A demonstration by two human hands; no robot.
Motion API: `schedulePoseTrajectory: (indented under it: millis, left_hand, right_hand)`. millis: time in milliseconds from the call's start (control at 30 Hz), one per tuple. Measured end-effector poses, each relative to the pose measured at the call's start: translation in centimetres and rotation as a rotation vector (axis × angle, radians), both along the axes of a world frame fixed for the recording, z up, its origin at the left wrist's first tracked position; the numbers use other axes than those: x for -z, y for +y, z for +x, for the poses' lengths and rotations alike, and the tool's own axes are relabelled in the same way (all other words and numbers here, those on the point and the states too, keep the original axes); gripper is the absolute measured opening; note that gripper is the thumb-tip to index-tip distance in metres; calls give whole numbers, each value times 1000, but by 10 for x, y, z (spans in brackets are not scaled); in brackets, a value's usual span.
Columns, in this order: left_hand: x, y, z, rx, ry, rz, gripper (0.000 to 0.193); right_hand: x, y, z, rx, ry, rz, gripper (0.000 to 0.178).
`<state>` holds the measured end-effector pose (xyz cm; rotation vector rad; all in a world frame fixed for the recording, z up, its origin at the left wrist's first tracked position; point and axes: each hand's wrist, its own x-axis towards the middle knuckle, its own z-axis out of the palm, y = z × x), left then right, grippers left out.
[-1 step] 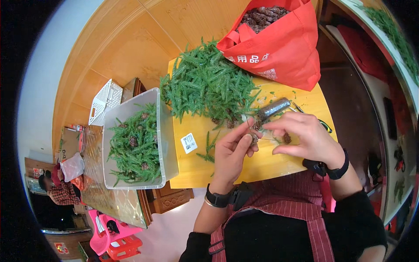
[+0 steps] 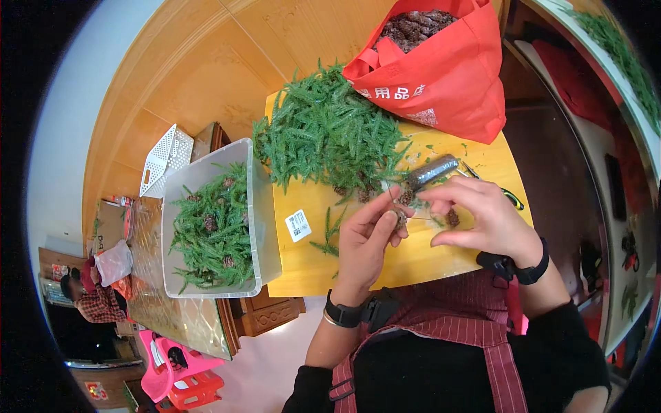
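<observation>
Above the yellow tabletop (image 2: 303, 272), my left hand (image 2: 368, 237) pinches a small brown pine cone (image 2: 400, 220) between thumb and fingers. Thin wire (image 2: 417, 218) sticks out from the cone toward my right hand (image 2: 485, 217). That hand is held just to the right, thumb and fingers apart, with nothing visible in its grasp. Another pine cone (image 2: 452, 218) lies beneath its fingers. Beyond both hands is a heap of green artificial fir sprigs (image 2: 330, 131). A clear-wrapped dark roll (image 2: 434, 171) and a tool with a yellow-and-black handle (image 2: 513, 199) lie at the right.
A translucent plastic bin (image 2: 265, 227) at the left contains fir sprigs and pine cones. At the back right stands a red bag (image 2: 447, 82) full of pine cones. A white label (image 2: 298, 226) lies on the table. Another person (image 2: 100, 303) is far off at the left.
My right hand has shifted very slightly to the right. My left hand keeps its pinch on the pine cone.
</observation>
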<state>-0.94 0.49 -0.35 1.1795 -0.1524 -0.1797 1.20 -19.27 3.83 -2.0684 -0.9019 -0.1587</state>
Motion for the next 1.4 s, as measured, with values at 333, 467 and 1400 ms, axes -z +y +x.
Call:
schedulePoseTrajectory:
  millis: [333, 467, 1400]
  left_hand:
    - [-3, -5, -5, 126, 68, -102, 29]
    - [-6, -4, -7, 161, 90, -98, 26]
    - [-3, -9, -5, 137, 137, -247, 9]
  right_hand:
    - [27, 10, 9, -123, 275, 280, 63]
    - [34, 15, 10, -227, 304, 281, 61]
    - [36, 23, 5, -351, 808, 873, 31]
